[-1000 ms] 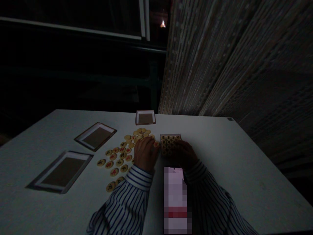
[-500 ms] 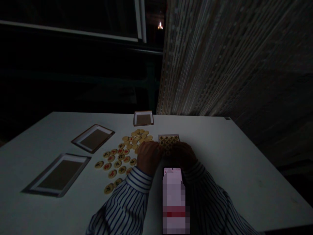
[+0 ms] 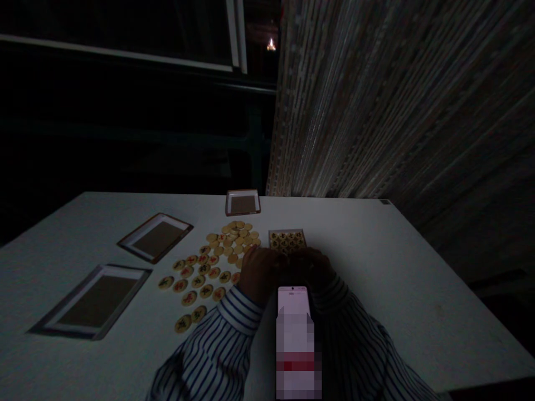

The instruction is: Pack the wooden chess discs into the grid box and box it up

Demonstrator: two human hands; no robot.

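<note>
A small open box (image 3: 286, 231) holds rows of round xiangqi pieces (image 3: 287, 241) with dark characters. My left hand (image 3: 263, 273) is curled at the near left of the box. Against it, at the near right, my right hand (image 3: 312, 270) is curled too, in deep shadow. Both hands cover the front part of the box. Their fingertips are hidden, and anything between them cannot be made out. Left of my left hand lie loose xiangqi pieces (image 3: 203, 268), some with red and some with black characters, and a heap of pale ones (image 3: 239, 239) behind.
A lit phone (image 3: 293, 323) lies between my forearms. Three shallow trays or lids stand on the white table (image 3: 376, 289): one near left (image 3: 94, 301), one behind it (image 3: 156, 236), one at the back (image 3: 243, 203). A string curtain (image 3: 326, 111) hangs beyond the right side.
My hands have drawn closer together and slightly toward me at the front of the box. The view has shifted a little. The loose pieces lie as before.
</note>
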